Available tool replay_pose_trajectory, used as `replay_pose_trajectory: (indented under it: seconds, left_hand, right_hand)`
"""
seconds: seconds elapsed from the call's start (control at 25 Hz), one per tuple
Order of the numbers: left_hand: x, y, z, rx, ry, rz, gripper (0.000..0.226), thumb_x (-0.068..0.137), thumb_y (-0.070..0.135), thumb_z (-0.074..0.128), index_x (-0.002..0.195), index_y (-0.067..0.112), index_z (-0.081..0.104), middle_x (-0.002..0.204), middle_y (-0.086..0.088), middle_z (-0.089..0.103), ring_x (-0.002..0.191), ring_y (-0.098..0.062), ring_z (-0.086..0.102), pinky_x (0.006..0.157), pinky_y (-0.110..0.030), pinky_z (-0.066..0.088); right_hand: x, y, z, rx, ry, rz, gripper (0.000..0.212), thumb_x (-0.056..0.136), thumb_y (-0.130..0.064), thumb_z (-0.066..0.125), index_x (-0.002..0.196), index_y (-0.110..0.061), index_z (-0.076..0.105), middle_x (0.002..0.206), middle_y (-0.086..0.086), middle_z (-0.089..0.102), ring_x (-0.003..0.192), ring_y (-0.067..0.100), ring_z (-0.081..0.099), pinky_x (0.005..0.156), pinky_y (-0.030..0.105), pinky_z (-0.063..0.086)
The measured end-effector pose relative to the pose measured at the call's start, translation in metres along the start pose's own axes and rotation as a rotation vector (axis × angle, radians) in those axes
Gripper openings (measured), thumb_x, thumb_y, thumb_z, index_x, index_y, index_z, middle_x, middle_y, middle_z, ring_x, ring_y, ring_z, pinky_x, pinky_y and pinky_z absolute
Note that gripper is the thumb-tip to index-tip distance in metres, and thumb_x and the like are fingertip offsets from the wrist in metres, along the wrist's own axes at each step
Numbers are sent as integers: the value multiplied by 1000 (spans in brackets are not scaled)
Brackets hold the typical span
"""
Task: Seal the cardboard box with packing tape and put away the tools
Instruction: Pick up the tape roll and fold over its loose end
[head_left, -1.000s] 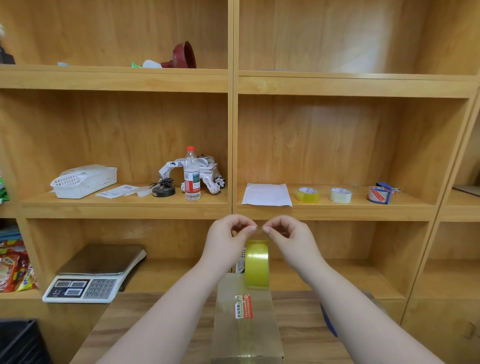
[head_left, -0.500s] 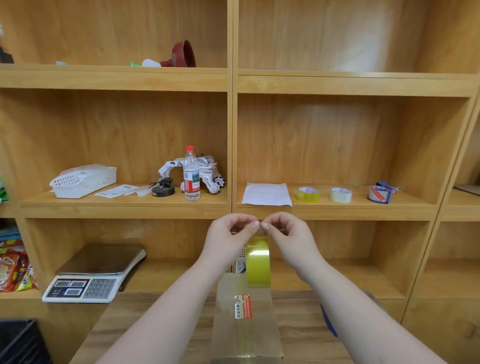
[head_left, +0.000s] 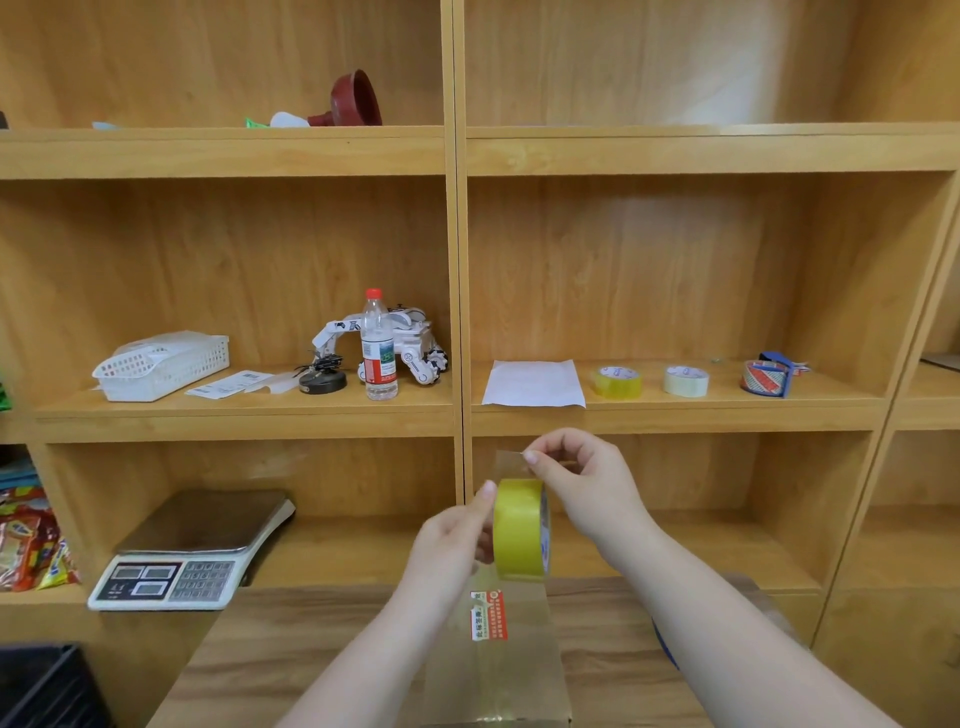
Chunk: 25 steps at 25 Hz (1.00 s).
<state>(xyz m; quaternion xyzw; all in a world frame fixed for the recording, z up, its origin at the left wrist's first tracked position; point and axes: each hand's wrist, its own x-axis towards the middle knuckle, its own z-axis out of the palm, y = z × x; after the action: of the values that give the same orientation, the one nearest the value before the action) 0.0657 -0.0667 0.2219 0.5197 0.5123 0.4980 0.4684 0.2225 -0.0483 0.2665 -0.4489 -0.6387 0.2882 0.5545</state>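
Our forearms cut off the cardboard box (head_left: 498, 670) on the table (head_left: 291, 649); our left hand (head_left: 449, 545) grips the tape roll (head_left: 519, 527) above it; right hand (head_left: 582, 480) pinches its peeled end.

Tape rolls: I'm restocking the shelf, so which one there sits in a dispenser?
The rightmost, red-patterned roll, held in a blue dispenser; the yellow roll and pale roll lie bare.
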Motion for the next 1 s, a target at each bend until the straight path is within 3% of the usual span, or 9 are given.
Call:
replay_pose_trajectory:
  seconds: [0.04,0.12,0.24,0.4,0.52,0.6,0.68,0.84,1.0]
  left_hand:
    - [3,-2,5,-45,-63,-33,66,74,68,58,83,4,69,72,-8,67,68,-15,62,77,-34,53]
    - [12,-5,15,-116,-97,-72,62,77,62,67,92,2,73,88,-22,73,82,-27,71,91,-45,54]
    - [29,-8,28,-144,-38,-88,44,82,52,67,88,9,78,95,-18,77,95,-33,73,97,-51,53]
    - [48,-19,38,-129,-37,-60,36,79,46,71,83,11,77,91,-17,76,83,-27,66,88,-46,52]
    - [57,-31,48,-143,-69,-38,21,91,27,64,91,8,72,88,-20,76,76,-23,69,75,-36,53]
    - [60,-40,55,-144,-102,-13,13,97,15,55,99,4,61,84,-16,73,69,-17,71,65,-26,56]
    - [65,-52,57,-125,-113,17,7,98,10,51,100,5,55,79,-11,72,67,-15,69,62,-22,54]
    - [88,-78,50,-117,-117,29,8,98,5,48,103,1,54,77,-10,75,76,-21,71,76,-35,54]
    - [121,-102,32,-110,-171,-4,11,97,12,54,106,7,58,94,-16,76,93,-28,72,80,-36,53]
  right_hand:
    - [1,3,1,2,-10,6,11,84,-16,67,74,-21,69,79,3,70,69,4,58,65,18,49]
    - [4,12,1,8,-28,14,11,83,-15,67,74,-19,69,75,-3,68,67,1,58,63,16,48]
    - [14,23,-4,27,-10,20,10,83,-13,67,74,-17,69,71,-4,66,65,0,58,60,13,47]
    - [34,47,-11,-102,13,50,11,82,-15,65,72,-18,67,71,-5,65,70,9,56,62,21,41]
    - [42,74,-8,-249,-5,31,21,79,-14,65,63,-27,59,73,-6,60,83,21,55,66,27,38]
    - [43,92,-2,-320,-30,12,23,78,-13,63,62,-28,54,75,-7,57,86,24,54,68,29,43]
    - [45,108,4,-300,-34,43,19,76,-13,62,63,-25,55,76,-5,55,82,26,57,60,31,50]
    - [50,130,19,-39,-25,256,3,79,-3,64,78,-5,63,76,11,52,41,8,53,35,21,43]
    - [62,161,39,205,21,616,26,81,-20,71,97,-2,63,74,6,58,45,9,55,47,25,46]
